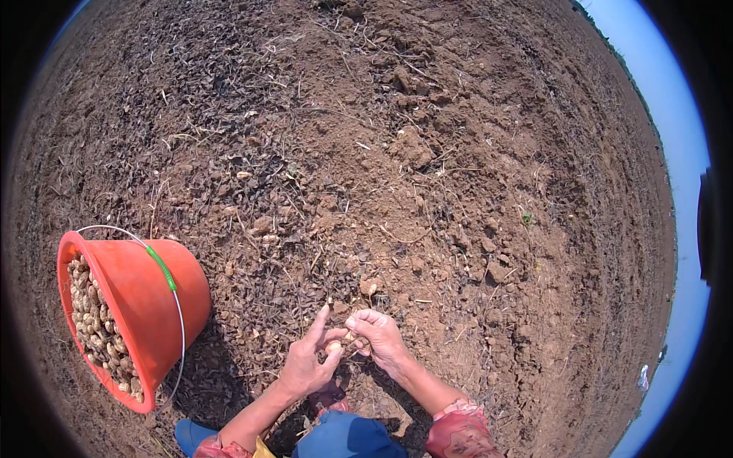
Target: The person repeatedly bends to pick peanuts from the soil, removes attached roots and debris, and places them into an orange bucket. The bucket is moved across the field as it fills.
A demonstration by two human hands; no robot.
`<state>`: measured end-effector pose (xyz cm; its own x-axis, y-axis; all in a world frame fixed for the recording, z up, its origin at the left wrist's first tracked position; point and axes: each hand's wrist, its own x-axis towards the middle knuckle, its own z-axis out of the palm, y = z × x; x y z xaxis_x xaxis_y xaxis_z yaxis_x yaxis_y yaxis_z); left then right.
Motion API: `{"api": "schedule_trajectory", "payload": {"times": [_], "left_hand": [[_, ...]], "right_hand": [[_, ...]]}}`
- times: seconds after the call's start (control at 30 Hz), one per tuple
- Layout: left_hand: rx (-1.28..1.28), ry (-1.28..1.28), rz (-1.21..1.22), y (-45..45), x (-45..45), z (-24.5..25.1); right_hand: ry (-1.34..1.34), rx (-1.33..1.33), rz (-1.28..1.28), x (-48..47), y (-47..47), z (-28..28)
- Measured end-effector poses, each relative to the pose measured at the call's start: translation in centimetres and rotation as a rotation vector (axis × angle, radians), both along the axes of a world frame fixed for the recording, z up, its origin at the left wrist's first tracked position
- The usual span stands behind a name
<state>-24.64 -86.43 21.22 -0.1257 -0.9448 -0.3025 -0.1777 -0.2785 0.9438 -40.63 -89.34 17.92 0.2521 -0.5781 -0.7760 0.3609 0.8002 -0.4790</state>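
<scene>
My left hand is low in the middle of the view, its index finger stretched out and its thumb and other fingers closed on a pale peanut pod. Close against it on the right, my right hand has its thumb and fingers pinched on a small pale piece that looks like a peanut pod with a bit of stem. The fingertips of both hands nearly meet just above the soil. To the left stands an orange plastic bucket, holding many unshelled peanuts; its wire handle has a green grip.
Brown, clumpy soil with dry leaves and stalks spreads all around. Several loose pods lie on it, one above the hands to the left. A blue boot shows near the bucket. A whitish object lies far right.
</scene>
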Motion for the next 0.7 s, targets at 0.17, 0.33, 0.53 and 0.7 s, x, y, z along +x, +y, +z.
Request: {"api": "schedule_trajectory", "payload": {"times": [0.17,0.33,0.53,0.7], "left_hand": [[-0.026,-0.109,0.162,-2.5,3.6,-2.6],[-0.485,-0.743,0.222,-7.5,7.8,-10.0],[-0.595,-0.751,0.214,-6.6,8.9,-13.3],[-0.534,-0.736,0.235,-6.5,9.1,-13.6]], "right_hand": [[1.733,-1.089,0.533,-5.2,-6.1,2.1],[1.803,-1.031,0.33,-7.0,-23.5,-0.9],[1.914,-0.57,0.588,-6.1,-35.5,-7.1],[2.249,-0.708,0.786,-4.6,-36.7,-9.8]]}}
